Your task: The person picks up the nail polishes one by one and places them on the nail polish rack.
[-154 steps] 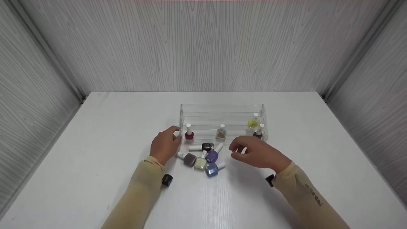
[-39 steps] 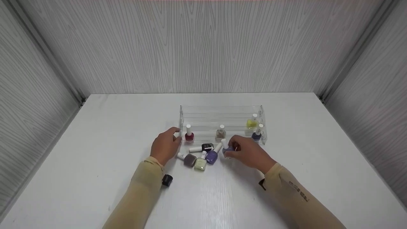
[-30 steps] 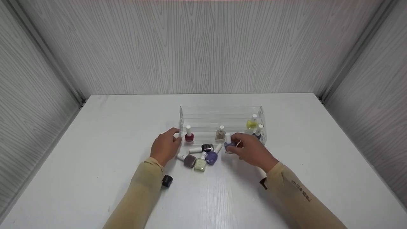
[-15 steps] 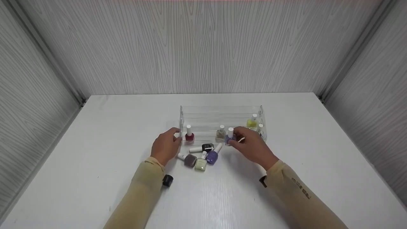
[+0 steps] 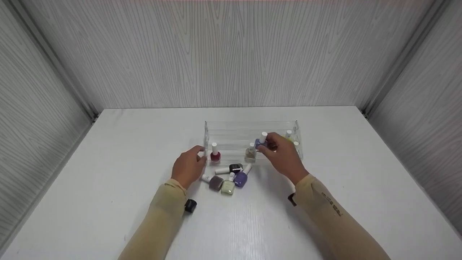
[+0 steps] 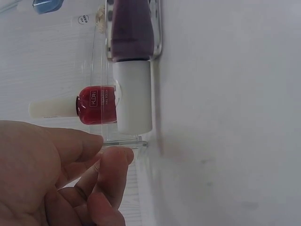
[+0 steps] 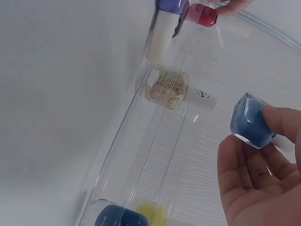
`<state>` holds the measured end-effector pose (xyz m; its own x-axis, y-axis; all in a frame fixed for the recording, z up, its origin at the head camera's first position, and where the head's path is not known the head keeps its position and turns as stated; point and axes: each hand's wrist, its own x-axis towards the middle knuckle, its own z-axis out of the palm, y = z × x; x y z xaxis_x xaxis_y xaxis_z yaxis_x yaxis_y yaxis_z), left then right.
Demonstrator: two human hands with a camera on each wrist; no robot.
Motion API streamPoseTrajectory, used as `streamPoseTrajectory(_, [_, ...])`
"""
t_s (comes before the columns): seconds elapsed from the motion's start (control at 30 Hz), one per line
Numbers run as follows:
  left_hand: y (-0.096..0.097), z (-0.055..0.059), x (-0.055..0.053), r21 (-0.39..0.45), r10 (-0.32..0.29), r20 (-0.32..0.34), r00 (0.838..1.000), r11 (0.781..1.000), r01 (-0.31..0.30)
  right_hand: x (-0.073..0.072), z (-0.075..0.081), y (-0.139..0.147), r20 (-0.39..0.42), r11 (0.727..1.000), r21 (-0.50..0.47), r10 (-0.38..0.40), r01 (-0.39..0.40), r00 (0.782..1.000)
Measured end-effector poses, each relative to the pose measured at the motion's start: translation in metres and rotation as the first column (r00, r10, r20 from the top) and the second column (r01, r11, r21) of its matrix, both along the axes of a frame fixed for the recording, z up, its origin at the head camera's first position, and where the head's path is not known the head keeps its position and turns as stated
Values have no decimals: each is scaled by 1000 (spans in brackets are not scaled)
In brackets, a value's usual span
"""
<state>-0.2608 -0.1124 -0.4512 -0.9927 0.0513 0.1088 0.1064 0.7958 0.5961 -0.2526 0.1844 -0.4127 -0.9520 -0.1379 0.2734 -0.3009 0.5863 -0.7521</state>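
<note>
In the head view my right hand (image 5: 287,157) holds a blue nail polish bottle (image 5: 260,144) above the clear acrylic rack (image 5: 231,137), white cap upward. The right wrist view shows thumb and fingers pinching the blue glass. My left hand (image 5: 187,166) grips the rack's left end panel between thumb and finger. On the front tier stand a red nail polish bottle (image 5: 215,156) at the left and a glitter one (image 5: 249,154) mid-row. Toward the right end, a dark blue bottle (image 7: 120,216) and a yellow bottle (image 7: 153,214) are partly hidden behind my right hand in the head view.
Several bottles lie before the rack: black (image 5: 236,168), mauve (image 5: 216,183), pale green (image 5: 227,187) and purple (image 5: 240,179). The white table (image 5: 231,231) is bounded by grey wood-grain panels (image 5: 231,54) at the back and sides.
My right hand has picked the blue nail polish bottle up off the table, turned it cap upward and carried it up and back over the rack. The left hand keeps its hold.
</note>
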Motion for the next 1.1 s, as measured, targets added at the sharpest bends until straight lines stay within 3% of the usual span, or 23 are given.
streamPoseTrajectory(0.13, [-1, 0, 0, 4, 0, -2, 1000, 1000, 0, -11, 0, -5, -19, 999, -8, -38, 37, 999])
streamPoseTrajectory(0.4, [2, 0, 2, 7, 6, -7, 1000, 1000, -6, -30, -8, -11, 26, 994, -21, -105, 106, 994])
streamPoseTrajectory(0.73, [6, -1, 3, 16, -1, -14, 1000, 1000, 1, -43, -15, -10, 105, 986, 62, -160, 154, 981])
streamPoseTrajectory(0.9, [4, -1, 5, 19, 7, -15, 1000, 1000, -6, -46, -20, -9, 92, 986, 96, -145, 136, 985])
streamPoseTrajectory(1.1, [4, -1, 5, 15, -2, -14, 1000, 1000, 2, -50, -23, -6, 31, 982, 179, -74, 67, 997])
